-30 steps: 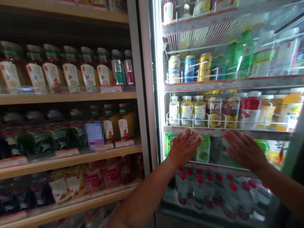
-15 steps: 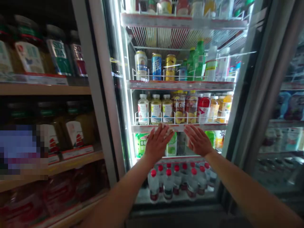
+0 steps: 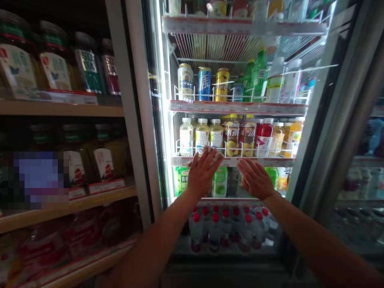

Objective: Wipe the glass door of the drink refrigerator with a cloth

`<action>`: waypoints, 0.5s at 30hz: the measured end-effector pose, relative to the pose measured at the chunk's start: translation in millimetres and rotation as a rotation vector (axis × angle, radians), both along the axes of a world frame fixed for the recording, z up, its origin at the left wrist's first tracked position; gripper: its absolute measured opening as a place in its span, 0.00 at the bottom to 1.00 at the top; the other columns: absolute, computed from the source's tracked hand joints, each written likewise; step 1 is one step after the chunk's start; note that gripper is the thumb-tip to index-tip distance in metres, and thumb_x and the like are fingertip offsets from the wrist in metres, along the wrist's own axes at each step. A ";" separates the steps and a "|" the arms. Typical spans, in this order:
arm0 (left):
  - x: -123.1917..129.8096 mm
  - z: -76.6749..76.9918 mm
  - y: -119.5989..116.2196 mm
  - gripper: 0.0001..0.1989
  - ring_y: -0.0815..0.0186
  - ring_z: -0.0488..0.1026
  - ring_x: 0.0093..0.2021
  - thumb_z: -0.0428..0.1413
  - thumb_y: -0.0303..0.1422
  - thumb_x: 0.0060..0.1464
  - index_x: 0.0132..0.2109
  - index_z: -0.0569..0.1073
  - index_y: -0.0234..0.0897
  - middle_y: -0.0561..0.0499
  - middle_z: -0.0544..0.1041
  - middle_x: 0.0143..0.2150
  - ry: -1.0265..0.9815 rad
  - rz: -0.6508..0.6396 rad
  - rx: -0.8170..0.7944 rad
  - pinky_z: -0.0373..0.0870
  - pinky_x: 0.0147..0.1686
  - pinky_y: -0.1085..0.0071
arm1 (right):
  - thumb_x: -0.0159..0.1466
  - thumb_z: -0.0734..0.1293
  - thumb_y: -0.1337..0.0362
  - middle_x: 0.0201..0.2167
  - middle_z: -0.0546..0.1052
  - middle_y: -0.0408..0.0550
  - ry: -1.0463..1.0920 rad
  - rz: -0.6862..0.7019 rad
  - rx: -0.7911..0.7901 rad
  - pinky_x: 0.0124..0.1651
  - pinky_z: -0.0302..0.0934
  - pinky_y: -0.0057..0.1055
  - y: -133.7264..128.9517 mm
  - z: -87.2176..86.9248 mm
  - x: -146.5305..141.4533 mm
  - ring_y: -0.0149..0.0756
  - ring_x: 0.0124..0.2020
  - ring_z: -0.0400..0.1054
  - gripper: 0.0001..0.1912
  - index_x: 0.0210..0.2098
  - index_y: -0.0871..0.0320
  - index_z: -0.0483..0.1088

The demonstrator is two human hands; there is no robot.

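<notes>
A glass door of a lit drinks fridge stands in front of me. My left hand lies flat against it, fingers pointing up, with a light, patterned cloth under the fingers. Part of the cloth sticks out past the fingertips; the palm hides the rest. To its right, my right hand has its fingers stretched out and appears to rest on the glass with nothing in it. Behind the glass, both hands are level with a shelf edge below a row of tea bottles.
Several red-capped water bottles stand at the fridge bottom; cans sit higher up. To the left are wooden shelves with large drink bottles. A metal door frame runs down the right side.
My view has turned slightly left, so the fridge sits further right in the picture. My left hand is a little higher on the glass, and more of the cloth shows above its fingers.
</notes>
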State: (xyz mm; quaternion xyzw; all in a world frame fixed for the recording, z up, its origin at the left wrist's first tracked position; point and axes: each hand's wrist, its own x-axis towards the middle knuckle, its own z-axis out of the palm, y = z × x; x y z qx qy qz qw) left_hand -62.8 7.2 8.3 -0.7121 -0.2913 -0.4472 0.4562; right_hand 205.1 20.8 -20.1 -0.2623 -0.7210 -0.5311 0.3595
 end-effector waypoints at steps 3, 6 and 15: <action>-6.6 18.3 0.8 0.27 0.54 0.45 0.77 0.51 0.20 0.64 0.67 0.69 0.40 0.40 0.63 0.72 -0.177 0.024 0.017 0.48 0.72 0.48 | 0.67 0.63 0.69 0.64 0.72 0.57 0.002 -0.008 0.006 0.71 0.50 0.44 -1.3 -0.2 -0.8 0.47 0.68 0.63 0.40 0.75 0.62 0.45; -9.5 -1.6 -0.8 0.26 0.53 0.44 0.77 0.51 0.20 0.64 0.66 0.70 0.41 0.40 0.64 0.71 -0.149 0.004 0.003 0.49 0.72 0.49 | 0.67 0.63 0.69 0.64 0.72 0.56 0.007 -0.011 0.012 0.71 0.50 0.43 -2.1 -0.7 -1.4 0.46 0.68 0.64 0.40 0.75 0.61 0.44; -57.1 -23.5 -8.1 0.28 0.53 0.47 0.76 0.52 0.21 0.62 0.65 0.70 0.45 0.45 0.64 0.71 -0.154 0.115 -0.007 0.51 0.71 0.50 | 0.71 0.61 0.60 0.64 0.71 0.53 0.097 0.187 -0.113 0.69 0.54 0.44 3.8 -14.0 7.5 0.44 0.69 0.61 0.34 0.74 0.48 0.50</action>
